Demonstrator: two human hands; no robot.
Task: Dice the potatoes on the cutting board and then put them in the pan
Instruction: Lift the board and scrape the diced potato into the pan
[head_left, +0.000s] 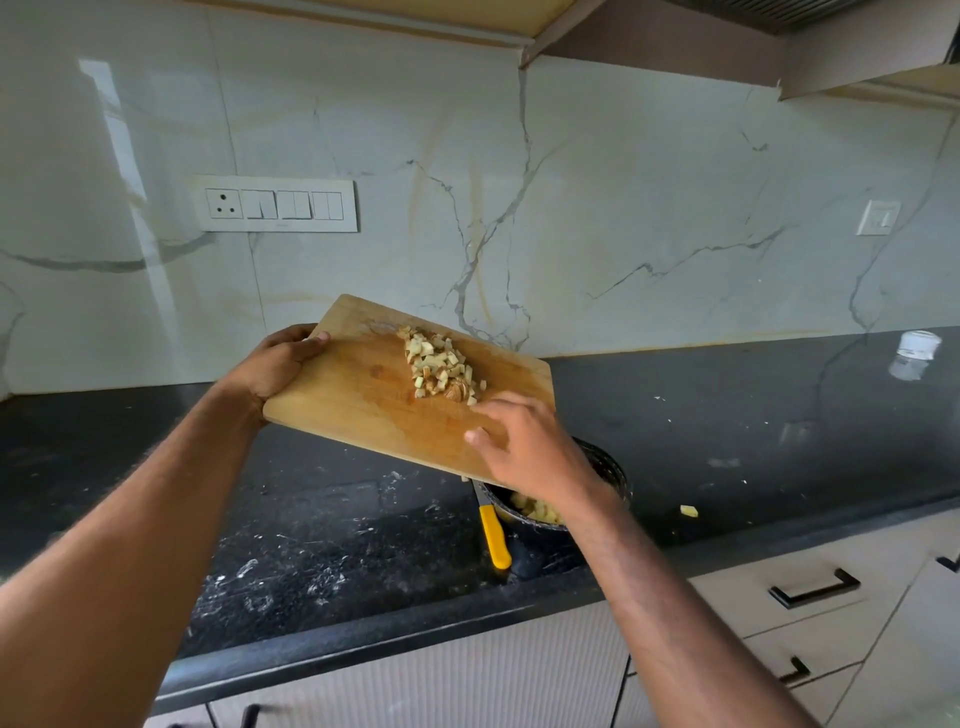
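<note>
The diced potatoes (441, 366) lie in a small heap on the upper middle of the wooden cutting board (363, 410), which is lifted off the counter and tilted, its lower right corner hanging over the dark pan (610, 467). Some potato pieces (535, 508) are already inside the pan, partly hidden behind the right wrist. The heap sits well away from the board's left edge and just above the right hand (524, 447), whose fingertips almost reach the lowest pieces. This right hand lies on the board with fingers fairly straight and spread, touching the wood and gripping nothing. The left hand (275, 364) grips the upper left edge of the board, thumb on top and the other fingers curled underneath. A knife with a yellow handle (494, 538) lies on the black counter (311, 519) just left of the pan, its blade going under the board. One stray potato piece (689, 511) lies on the counter to the right of the pan, with open counter around it. A white jar (917, 345) stands far right near the marble wall (623, 208).
</note>
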